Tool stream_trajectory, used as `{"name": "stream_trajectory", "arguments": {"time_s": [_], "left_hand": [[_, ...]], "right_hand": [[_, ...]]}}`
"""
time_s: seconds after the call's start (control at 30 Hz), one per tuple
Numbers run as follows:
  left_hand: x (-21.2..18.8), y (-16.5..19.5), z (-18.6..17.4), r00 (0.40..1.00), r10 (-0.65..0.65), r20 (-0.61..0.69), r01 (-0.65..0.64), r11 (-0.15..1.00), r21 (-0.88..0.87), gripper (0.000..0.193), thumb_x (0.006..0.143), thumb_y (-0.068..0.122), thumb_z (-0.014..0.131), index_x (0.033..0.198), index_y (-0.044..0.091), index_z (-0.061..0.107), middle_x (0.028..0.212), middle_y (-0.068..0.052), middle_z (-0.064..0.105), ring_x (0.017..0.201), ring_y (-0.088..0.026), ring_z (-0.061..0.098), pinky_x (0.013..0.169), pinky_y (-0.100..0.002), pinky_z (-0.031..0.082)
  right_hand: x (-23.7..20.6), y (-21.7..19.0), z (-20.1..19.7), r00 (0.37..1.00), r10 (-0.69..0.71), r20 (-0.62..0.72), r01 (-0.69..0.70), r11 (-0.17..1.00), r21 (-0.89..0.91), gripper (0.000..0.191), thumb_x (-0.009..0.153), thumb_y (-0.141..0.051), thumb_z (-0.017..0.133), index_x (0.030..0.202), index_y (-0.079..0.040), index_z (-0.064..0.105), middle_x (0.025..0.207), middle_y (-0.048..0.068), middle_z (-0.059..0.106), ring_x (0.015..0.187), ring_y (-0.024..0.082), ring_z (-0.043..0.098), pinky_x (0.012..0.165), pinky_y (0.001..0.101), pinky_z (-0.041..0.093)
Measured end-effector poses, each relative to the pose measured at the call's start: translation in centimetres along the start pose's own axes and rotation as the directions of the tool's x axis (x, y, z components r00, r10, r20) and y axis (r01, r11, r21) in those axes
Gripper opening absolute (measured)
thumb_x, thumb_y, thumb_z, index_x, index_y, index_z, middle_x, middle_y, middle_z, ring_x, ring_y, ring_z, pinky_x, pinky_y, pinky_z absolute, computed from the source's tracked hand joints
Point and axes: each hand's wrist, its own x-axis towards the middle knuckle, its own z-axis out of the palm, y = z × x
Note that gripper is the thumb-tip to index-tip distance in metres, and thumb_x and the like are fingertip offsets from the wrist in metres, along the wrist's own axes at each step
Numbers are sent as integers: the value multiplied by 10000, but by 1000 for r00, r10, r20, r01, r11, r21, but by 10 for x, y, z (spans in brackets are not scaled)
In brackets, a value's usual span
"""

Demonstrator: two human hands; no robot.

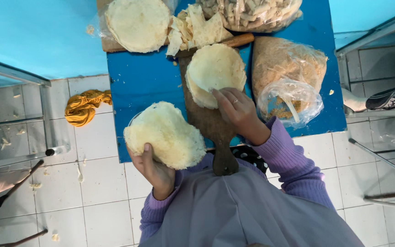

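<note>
Clearly, the left hand (154, 171) held a stack of pale flatbreads (165, 135) in a closed grip, clear of the blue bench (142, 77). Meanwhile, the right hand (236, 110) pinched the top round (216, 73) on the wooden board (211, 123), its edge lifted, likely to peel it off.

Food-prep kitchen or small bakery: white tiled floor (101, 215), blue table (142, 77), wooden board (209, 123), flatbread stacks (138, 23), bagged crumbs (284, 59).
</note>
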Motion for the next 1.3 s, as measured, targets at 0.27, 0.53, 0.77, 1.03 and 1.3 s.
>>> {"name": "stream_trajectory", "arguments": {"time_s": [0.27,0.53,0.77,1.03,1.3], "left_hand": [[-4,-9,-2,996,-85,24,84,995,45,550,1024,71,578,1523,-22,368,1431,-184,562,1307,-275,579,1104,-413,487],[-8,-36,-10,919,-308,245,285,950,128,282,1112,107,529,1353,-38,511,1149,-82,629,1033,-108,580,909,-261,471],[-9,-49,5,839,-357,411,285,931,227,79,1108,101,564,1100,23,566,1008,-18,621,883,-46,557,793,-216,450],[-7,-37,28,811,-298,503,192,948,253,34,1091,25,590,1077,3,568,1126,-56,616,968,-76,615,855,-246,511],[-7,-33,39,813,-261,521,82,937,340,54,1069,-16,604,1101,-58,604,1291,-85,536,1059,-95,623,831,-238,552]], "right_hand": [[-6,-6,4,996,35,85,-36,999,3,494,789,46,683,1282,13,665,1041,132,696,1014,315,690,853,424,577],[-19,-42,-25,972,237,12,-218,872,438,462,878,-89,838,1269,-21,600,1157,146,724,1101,318,709,929,414,582],[-22,-59,-27,980,197,29,-188,862,470,657,766,-161,931,1291,-14,564,1139,171,678,1065,340,682,905,406,559],[-42,-55,-29,878,444,178,-409,505,760,521,905,-31,819,1353,-30,552,1168,119,709,1080,202,738,938,341,629],[-55,-46,-22,809,521,272,-472,300,829,530,918,88,755,1384,20,511,1070,153,742,1013,203,749,870,328,628]]}}
